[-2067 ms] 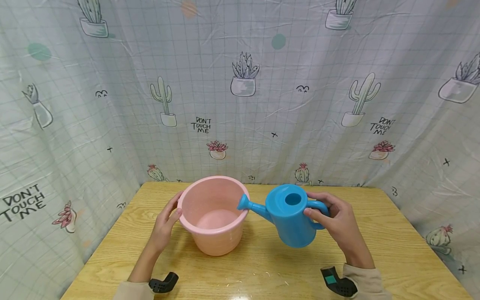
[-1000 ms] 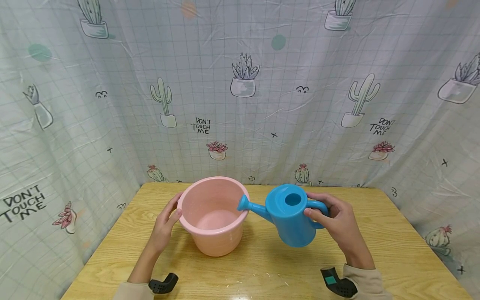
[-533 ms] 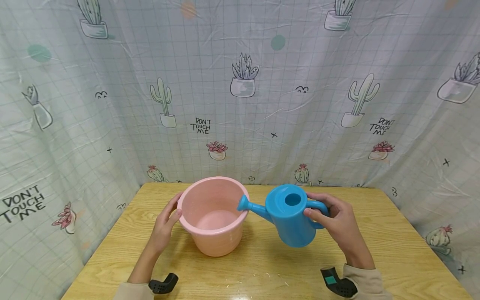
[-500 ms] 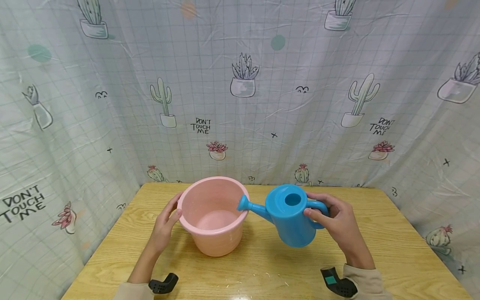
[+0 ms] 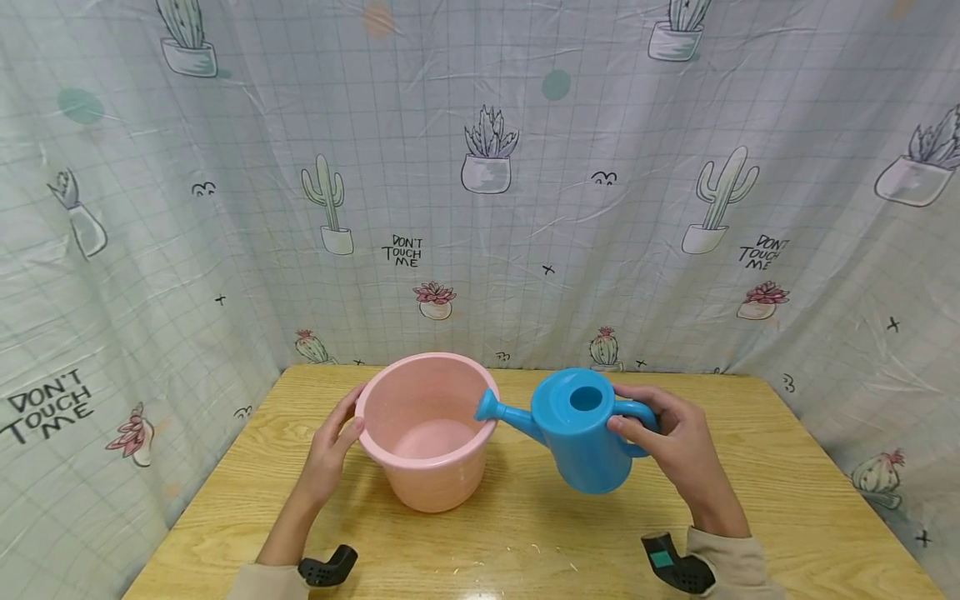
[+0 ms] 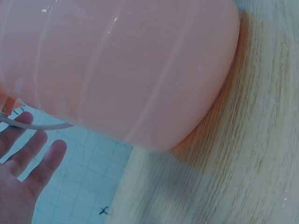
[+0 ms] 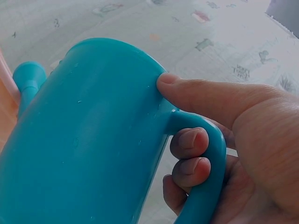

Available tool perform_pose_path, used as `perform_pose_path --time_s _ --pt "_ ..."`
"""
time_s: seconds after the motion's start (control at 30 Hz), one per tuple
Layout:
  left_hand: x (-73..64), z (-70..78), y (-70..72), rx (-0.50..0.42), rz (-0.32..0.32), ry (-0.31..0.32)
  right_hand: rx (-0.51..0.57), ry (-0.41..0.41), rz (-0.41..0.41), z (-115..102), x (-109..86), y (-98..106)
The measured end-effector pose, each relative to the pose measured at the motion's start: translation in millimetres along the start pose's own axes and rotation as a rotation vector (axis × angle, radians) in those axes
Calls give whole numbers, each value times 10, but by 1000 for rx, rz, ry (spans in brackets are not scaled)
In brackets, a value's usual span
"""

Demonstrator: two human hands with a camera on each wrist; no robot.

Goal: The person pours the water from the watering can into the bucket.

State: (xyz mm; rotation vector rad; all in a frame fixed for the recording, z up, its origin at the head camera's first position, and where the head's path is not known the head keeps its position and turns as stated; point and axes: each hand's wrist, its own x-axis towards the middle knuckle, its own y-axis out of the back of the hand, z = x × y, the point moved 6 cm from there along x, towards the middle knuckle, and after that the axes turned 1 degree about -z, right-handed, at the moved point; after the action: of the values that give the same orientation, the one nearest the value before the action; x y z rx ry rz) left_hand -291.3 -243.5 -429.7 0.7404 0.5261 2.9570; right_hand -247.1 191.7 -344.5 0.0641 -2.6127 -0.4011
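A pink plastic bucket [image 5: 435, 487] stands upright on the wooden table. My left hand [image 5: 327, 454] rests against its left side, thumb and forefinger at the rim. In the left wrist view several fingers [image 6: 51, 161] of that hand extend, fairly straight, beside the bucket wall [image 6: 117, 60] and a thin grey curved strip. My right hand [image 5: 675, 433] grips the handle of a blue watering can [image 5: 588, 458]. Its fingers [image 7: 190, 170] wrap through the handle while the thumb presses the can's body near the top edge. The spout's flared head overlaps the bucket's right rim. Droplets cling to the can [image 7: 93, 130].
Light wood table [image 5: 772, 483] spans the foreground, with small wet-looking specks near its front. A cactus-print curtain [image 5: 547, 233] encloses the back and both sides. Black devices [image 5: 327, 567] are strapped at both wrists, beside beige sleeves.
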Motion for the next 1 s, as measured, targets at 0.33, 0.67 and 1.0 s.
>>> perform_pose_path --time_s 0.33,0.67,1.0 --pt "2 -1 -2 -3 0 -1 10 3 -2 -6 2 -1" --pt "5 14 -2 -2 1 -14 6 2 -2 -12 3 0" --pt "6 7 -4 -5 -3 -14 11 5 4 -5 4 -1"
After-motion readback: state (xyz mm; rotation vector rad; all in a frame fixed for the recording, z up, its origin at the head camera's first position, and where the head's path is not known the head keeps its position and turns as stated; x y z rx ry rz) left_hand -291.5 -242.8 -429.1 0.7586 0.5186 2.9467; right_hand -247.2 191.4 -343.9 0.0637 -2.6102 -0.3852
